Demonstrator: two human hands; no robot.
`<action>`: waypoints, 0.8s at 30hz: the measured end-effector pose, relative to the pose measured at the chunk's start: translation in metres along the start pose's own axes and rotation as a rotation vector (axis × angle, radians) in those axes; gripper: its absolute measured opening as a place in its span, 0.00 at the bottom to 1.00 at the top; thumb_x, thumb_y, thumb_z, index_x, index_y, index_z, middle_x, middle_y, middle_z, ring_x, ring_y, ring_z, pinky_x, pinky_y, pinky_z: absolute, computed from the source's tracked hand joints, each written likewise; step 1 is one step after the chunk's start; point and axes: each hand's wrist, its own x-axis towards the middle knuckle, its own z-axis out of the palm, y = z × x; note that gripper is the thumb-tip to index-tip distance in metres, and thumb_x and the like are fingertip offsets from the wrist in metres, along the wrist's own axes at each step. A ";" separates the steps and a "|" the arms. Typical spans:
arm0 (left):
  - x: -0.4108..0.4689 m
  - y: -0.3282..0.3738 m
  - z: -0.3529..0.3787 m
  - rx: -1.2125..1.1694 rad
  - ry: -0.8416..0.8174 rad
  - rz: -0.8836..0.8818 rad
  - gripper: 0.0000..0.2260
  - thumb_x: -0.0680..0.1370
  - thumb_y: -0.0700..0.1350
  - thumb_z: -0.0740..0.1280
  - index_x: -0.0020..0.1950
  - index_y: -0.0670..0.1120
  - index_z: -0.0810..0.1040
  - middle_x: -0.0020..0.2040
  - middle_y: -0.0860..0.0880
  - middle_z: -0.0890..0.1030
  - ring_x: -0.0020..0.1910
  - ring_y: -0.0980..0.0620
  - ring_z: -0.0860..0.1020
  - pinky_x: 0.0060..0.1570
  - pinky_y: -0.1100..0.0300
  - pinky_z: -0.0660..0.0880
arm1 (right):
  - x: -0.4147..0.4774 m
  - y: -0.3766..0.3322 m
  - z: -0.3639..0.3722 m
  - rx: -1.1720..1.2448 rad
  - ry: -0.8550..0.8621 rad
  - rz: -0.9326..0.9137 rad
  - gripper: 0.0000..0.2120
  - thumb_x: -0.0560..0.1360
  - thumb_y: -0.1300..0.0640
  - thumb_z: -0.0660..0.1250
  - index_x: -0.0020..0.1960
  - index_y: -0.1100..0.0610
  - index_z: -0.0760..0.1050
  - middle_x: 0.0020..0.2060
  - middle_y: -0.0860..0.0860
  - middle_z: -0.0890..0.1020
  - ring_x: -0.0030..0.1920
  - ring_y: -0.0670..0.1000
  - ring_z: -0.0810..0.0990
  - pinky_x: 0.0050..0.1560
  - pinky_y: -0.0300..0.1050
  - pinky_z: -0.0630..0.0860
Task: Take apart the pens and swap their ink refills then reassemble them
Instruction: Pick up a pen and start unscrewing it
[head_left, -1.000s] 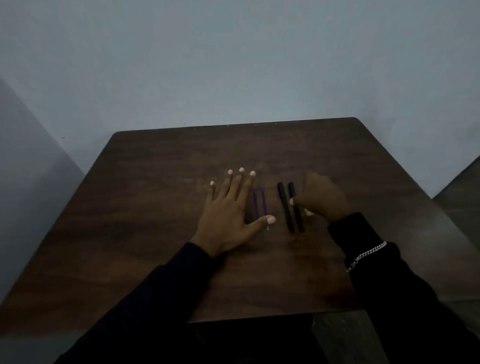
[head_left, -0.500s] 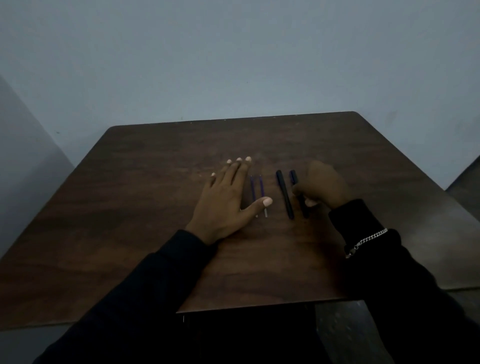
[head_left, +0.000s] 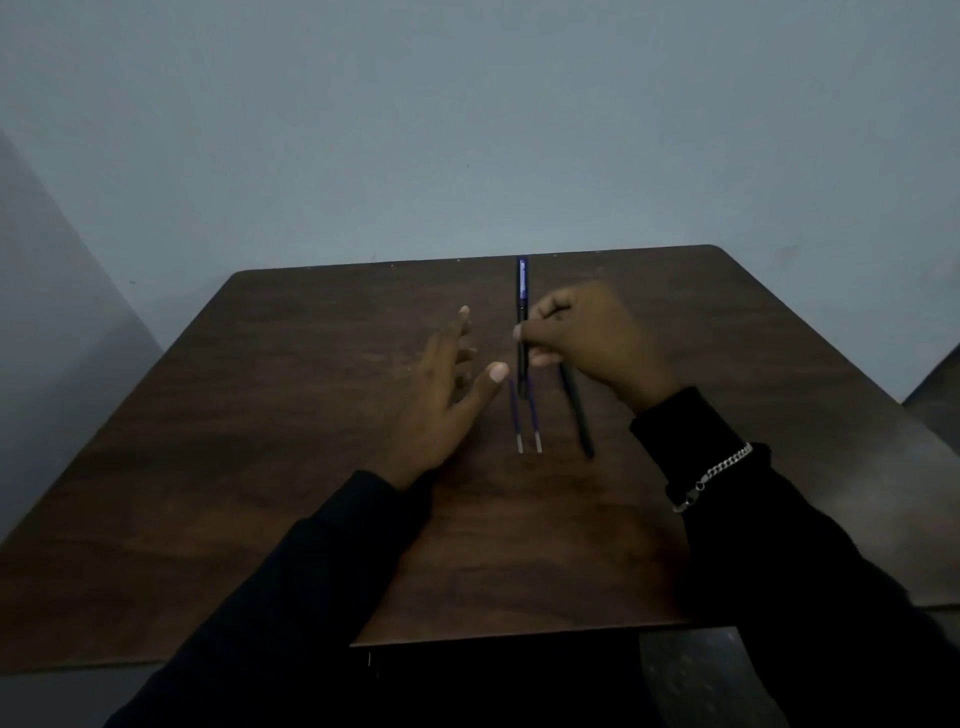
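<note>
A dark wooden table (head_left: 260, 415) fills the view below a pale wall (head_left: 467, 130). The left hand (head_left: 441, 395) hovers over the table on its edge, fingers straight and holding nothing. The right hand (head_left: 592, 343) pinches a black pen barrel (head_left: 522, 301) between thumb and fingers, lifted and pointing away. A second barrel (head_left: 577, 415) lies on the table just beneath that hand. Two blue refills (head_left: 525, 421) lie side by side between the hands. A chain bracelet (head_left: 719, 472) circles the right wrist.

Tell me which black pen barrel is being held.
The barrel with the blue band, pinched by the right hand; the other barrel lies flat on the table to its right.
</note>
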 end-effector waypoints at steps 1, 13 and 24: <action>0.000 0.000 -0.001 -0.042 0.012 0.002 0.42 0.77 0.73 0.63 0.86 0.57 0.55 0.77 0.54 0.69 0.69 0.63 0.75 0.60 0.69 0.76 | 0.002 0.000 0.007 0.073 -0.042 -0.003 0.05 0.75 0.63 0.76 0.44 0.65 0.81 0.34 0.58 0.85 0.32 0.49 0.85 0.38 0.43 0.85; -0.001 -0.001 -0.002 0.001 0.015 0.104 0.18 0.85 0.48 0.66 0.75 0.54 0.71 0.57 0.56 0.83 0.38 0.53 0.86 0.36 0.51 0.85 | 0.000 0.028 0.041 0.304 -0.210 -0.037 0.03 0.76 0.63 0.75 0.46 0.62 0.82 0.40 0.58 0.87 0.40 0.51 0.86 0.44 0.46 0.84; -0.004 0.001 -0.004 0.172 0.037 0.194 0.10 0.85 0.41 0.65 0.66 0.50 0.74 0.51 0.56 0.81 0.46 0.59 0.80 0.41 0.66 0.75 | 0.003 0.034 0.036 0.412 -0.038 -0.163 0.03 0.77 0.54 0.76 0.48 0.54 0.85 0.40 0.58 0.87 0.37 0.51 0.87 0.37 0.40 0.82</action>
